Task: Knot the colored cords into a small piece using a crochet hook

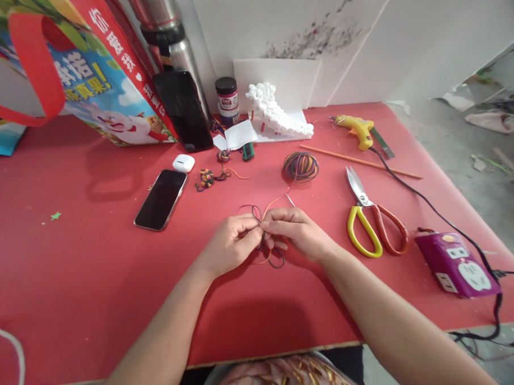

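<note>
Above the table's front half, my left hand and my right hand meet fingertip to fingertip. Both pinch a thin multicoloured yarn, whose dark and orange loops stick out above and below the fingers. A slim pale stick, perhaps a crochet hook, pokes up from behind my right hand; its lower part is hidden. From the fingers an orange strand runs back to the yarn ball. Farther back on the left lies a small knitted piece with loose ends.
Scissors, a purple power socket, a wooden stick and a yellow glue gun with its black cable lie right. A phone and white earbud case lie left. Behind stand a bag, a propped phone and a white model.
</note>
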Demonstrator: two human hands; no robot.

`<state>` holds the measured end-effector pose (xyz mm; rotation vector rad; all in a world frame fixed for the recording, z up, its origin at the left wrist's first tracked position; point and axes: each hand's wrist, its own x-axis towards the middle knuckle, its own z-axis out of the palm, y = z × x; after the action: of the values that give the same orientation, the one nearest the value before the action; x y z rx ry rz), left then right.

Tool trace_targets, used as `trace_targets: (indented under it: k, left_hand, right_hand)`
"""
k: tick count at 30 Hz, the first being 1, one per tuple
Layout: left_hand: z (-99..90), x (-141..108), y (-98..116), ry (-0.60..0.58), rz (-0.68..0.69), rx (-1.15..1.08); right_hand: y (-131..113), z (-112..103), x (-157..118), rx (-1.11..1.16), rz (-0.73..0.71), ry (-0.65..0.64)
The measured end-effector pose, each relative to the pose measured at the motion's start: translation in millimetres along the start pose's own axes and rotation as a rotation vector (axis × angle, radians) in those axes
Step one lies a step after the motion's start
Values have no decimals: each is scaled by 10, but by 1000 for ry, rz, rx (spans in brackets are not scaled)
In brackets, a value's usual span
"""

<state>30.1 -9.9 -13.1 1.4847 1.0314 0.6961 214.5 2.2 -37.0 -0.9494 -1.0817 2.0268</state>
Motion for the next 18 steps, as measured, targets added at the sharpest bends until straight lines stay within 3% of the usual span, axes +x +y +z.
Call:
trace_targets:
  k: [8,10,14,18]
  left_hand:
    - [-48,-23,-34,49,62,166]
    - [-24,-23,-44,38,11,-3]
    - [114,-4,-80,44,-157,-575]
    - [223,38,-120,168,-278,-762]
  right_hand:
    - [11,11,20,65,59,-27]
    - [-1,34,13,107,88,-51]
    - [-5,89,1,209,68,-46]
    - [7,104,11,210,50,-1]
